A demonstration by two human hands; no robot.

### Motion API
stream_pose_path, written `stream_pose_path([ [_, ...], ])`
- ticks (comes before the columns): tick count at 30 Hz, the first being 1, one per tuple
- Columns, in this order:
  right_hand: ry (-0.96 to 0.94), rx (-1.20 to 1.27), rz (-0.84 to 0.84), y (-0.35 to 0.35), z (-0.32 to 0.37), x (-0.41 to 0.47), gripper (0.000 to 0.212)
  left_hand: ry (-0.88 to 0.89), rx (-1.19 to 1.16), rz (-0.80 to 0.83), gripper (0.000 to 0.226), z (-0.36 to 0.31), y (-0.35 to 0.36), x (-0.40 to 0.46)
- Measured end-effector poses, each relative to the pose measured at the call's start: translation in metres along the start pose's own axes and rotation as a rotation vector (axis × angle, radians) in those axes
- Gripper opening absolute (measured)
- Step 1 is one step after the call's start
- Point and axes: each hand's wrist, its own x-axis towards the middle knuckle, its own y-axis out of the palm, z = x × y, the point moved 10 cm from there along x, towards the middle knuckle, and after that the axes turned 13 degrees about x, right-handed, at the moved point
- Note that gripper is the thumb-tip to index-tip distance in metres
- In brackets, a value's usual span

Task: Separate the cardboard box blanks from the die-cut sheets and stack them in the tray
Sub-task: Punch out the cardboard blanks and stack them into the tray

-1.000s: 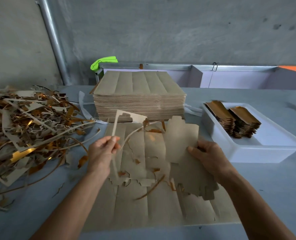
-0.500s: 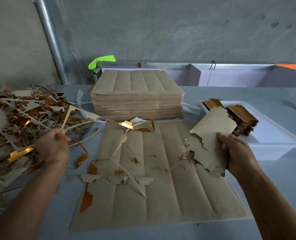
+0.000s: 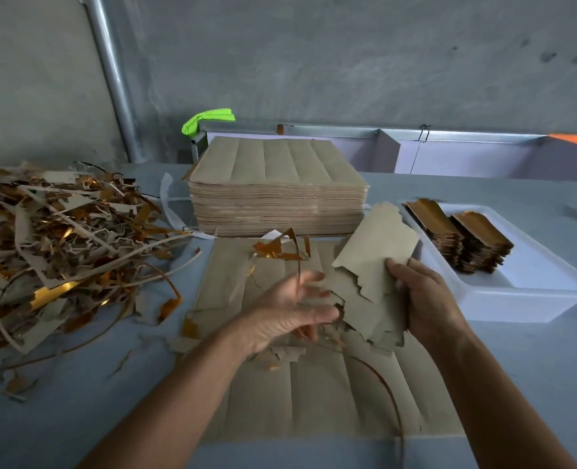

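My right hand (image 3: 425, 299) grips a bundle of grey-brown box blanks (image 3: 375, 258), held tilted above the die-cut sheet (image 3: 314, 401) that lies flat in front of me. My left hand (image 3: 290, 309) is beside the bundle's left edge with fingers spread and blurred, holding nothing that I can make out. A thin curled scrap strip (image 3: 280, 247) with a gold face stands up from the sheet just beyond its fingers. The white tray (image 3: 550, 292) at the right holds two stacks of gold-faced blanks (image 3: 462, 238).
A tall stack of die-cut sheets (image 3: 277, 194) stands behind the flat sheet. A big pile of scrap strips (image 3: 60, 238) covers the table's left side. A metal pipe (image 3: 111, 79) runs up the wall, and a green object (image 3: 209, 118) lies behind the stack.
My left hand dropped a scrap strip at the pile on the left and came back to the bundle. My right hand kept hold of the blanks, lifted toward the tray side.
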Motion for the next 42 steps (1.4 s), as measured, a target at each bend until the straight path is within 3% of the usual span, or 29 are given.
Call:
stream_pose_path([
  [2, -0.034, -0.009, 0.009, 0.007, 0.0, -0.001, 0.014, -0.01, 0.012, 0.087, 0.057, 0.004, 0.021, 0.005],
  [4, -0.101, -0.034, -0.047, 0.002, 0.008, -0.003, 0.025, -0.021, 0.088, 0.03, 0.02, 0.01, 0.018, 0.009],
  [6, -0.145, -0.058, -0.12, -0.011, 0.017, -0.006, 0.025, -0.035, 0.116, -0.038, 0.009, 0.018, 0.002, 0.008],
  [8, -0.153, -0.044, -0.174, -0.027, 0.021, -0.006, 0.013, -0.037, 0.125, -0.05, 0.012, 0.022, -0.014, 0.002],
  [12, -0.147, 0.001, -0.267, -0.056, 0.026, -0.007, 0.016, -0.112, 0.235, -0.176, 0.016, 0.026, -0.06, -0.014],
  [15, -0.129, 0.024, -0.314, -0.074, 0.027, -0.008, 0.013, -0.167, 0.693, -0.437, 0.018, 0.015, -0.114, -0.026],
  [17, -0.121, 0.049, -0.333, -0.083, 0.027, -0.009, 0.01, -0.094, 1.003, -0.611, 0.023, -0.01, -0.141, -0.035],
  [21, -0.105, 0.067, -0.333, -0.088, 0.024, -0.008, 0.007, 0.104, 1.21, -0.842, 0.023, -0.045, -0.162, -0.042],
  [24, -0.097, 0.088, -0.333, -0.089, 0.023, -0.009, 0.006, -0.027, 1.306, -0.684, 0.028, -0.018, -0.15, -0.02],
  [25, -0.097, 0.095, -0.339, -0.092, 0.023, -0.01, 0.005, -0.15, 1.292, -0.556, 0.041, 0.006, -0.143, -0.012],
  [27, -0.105, 0.09, -0.345, -0.098, 0.027, -0.013, 0.005, -0.353, 1.223, -0.27, 0.091, 0.053, -0.122, -0.005],
  [29, -0.127, 0.071, -0.353, -0.104, 0.033, -0.016, 0.01, -0.436, 1.235, -0.057, 0.12, 0.086, -0.1, -0.004],
  [31, -0.147, 0.064, -0.364, -0.109, 0.039, -0.018, 0.013, -0.392, 1.232, -0.054, 0.107, 0.089, -0.09, 0.0],
  [35, -0.14, 0.073, -0.384, -0.115, 0.039, -0.02, 0.012, -0.116, 1.086, -0.215, 0.014, 0.06, -0.071, 0.01],
  [38, -0.131, 0.105, -0.383, -0.114, 0.034, -0.018, 0.008, -0.038, 1.079, -0.225, 0.015, 0.042, -0.055, 0.018],
  [42, -0.138, 0.154, -0.378, -0.113, 0.034, -0.015, 0.012, 0.125, 1.027, -0.406, 0.015, -0.012, -0.045, 0.046],
])
